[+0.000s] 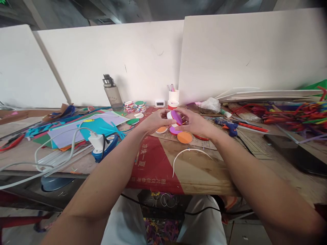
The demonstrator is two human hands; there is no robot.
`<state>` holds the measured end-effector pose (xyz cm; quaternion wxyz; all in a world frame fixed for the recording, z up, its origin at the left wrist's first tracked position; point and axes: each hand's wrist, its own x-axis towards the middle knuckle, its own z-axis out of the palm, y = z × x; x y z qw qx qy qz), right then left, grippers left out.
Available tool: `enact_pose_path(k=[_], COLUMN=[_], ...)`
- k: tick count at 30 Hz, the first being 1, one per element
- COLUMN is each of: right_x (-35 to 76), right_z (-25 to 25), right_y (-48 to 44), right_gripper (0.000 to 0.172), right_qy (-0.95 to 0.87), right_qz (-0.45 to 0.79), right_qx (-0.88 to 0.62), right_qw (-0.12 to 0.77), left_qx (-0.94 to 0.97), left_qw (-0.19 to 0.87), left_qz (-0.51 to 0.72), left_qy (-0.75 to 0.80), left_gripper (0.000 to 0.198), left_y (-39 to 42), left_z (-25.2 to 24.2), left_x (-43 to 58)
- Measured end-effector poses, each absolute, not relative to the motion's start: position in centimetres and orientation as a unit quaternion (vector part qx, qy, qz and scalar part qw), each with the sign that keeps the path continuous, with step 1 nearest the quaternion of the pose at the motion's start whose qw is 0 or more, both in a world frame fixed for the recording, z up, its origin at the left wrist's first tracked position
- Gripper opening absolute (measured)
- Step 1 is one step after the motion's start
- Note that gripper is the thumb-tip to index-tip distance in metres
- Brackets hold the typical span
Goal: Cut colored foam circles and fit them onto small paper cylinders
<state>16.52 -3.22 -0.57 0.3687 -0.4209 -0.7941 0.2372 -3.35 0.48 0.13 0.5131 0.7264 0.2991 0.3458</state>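
Two hands: the left hand (156, 121) and the right hand (194, 123) are meeting above the table, fingertips curling in from either side onto one small piece.
Left grip: the thumb and fingers are closing narrowly around a white ring (169, 115), pinching its wall.
Right grip: the fingertips are pressing on the edge of a purple disc (176, 117) that is sitting against the ring's open end; the palm is staying clear of it.
Held piece, place: it is hanging in the air between the two grips, above the table and not touching it.
Held piece, direction: the disc is tilting, its flat face turning up and toward the right hand; seen as an oval, its long axis is running from upper left down to lower right, with the ring showing behind its left side.
Held piece, make: the ring is looking like a short, smooth, stiff band; the disc is looking thin, matte and round, like foam sheet.
Directly under the grip: a loose purple disc (174, 130) is lying flat, with a large orange disc (184, 137) just beside it on the near side.
Under the left hand: a small orange disc (161, 129) is lying half hidden.
Under the right hand: a red ring (201, 137) is lying flat.
Nearer than the grip: a thin white strip (190, 152) is arching across the bare wooden table (204, 173).
Right of the grip: a blue glue gun (231, 127) is lying near the right wrist.
Beyond the grip: a white cup (173, 95) is standing upright.
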Motion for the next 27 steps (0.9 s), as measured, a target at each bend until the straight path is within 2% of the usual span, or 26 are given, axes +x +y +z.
enact_pose_path(k=[3, 7, 11, 16, 18, 23, 27], right_x=[16.3, 16.1, 16.3, 16.7, 16.8, 15.8, 14.8], right_z=[-0.9, -1.3, -0.9, -0.1, -0.1, -1.0, -1.4], right_y=[-3.0, -2.7, -2.8, -3.2, -3.3, -4.2, -4.7], right_gripper=[0.068, 0.07, 0.062, 0.066, 0.065, 0.066, 0.07], right_qy=[-0.764, -0.758, -0.768, -0.744, -0.764, -0.854, -0.885], right_qz=[0.261, 0.211, 0.198, 0.224, 0.226, 0.2, 0.169], right_qx=[-0.425, -0.438, -0.445, -0.504, -0.509, -0.465, -0.428], right_qw=[0.409, 0.435, 0.416, 0.377, 0.326, 0.117, 0.064], left_qx=[0.668, 0.622, 0.578, 0.5, 0.462, 0.428, 0.448], left_qw=[0.584, 0.657, 0.687, 0.698, 0.694, 0.697, 0.715], left_qz=[0.374, 0.351, 0.371, 0.435, 0.468, 0.496, 0.473], left_qy=[0.271, 0.242, 0.238, 0.272, 0.294, 0.292, 0.251], left_gripper=[0.059, 0.053, 0.043, 0.044, 0.05, 0.052, 0.046], left_y=[0.6, 0.4, 0.6, 1.9, 2.5, 3.0, 2.6], left_z=[-0.7, -1.5, -1.9, -1.9, -1.8, -1.6, -1.5], left_x=[-2.7, -2.1, -1.9, -2.3, -2.6, -3.3, -3.4])
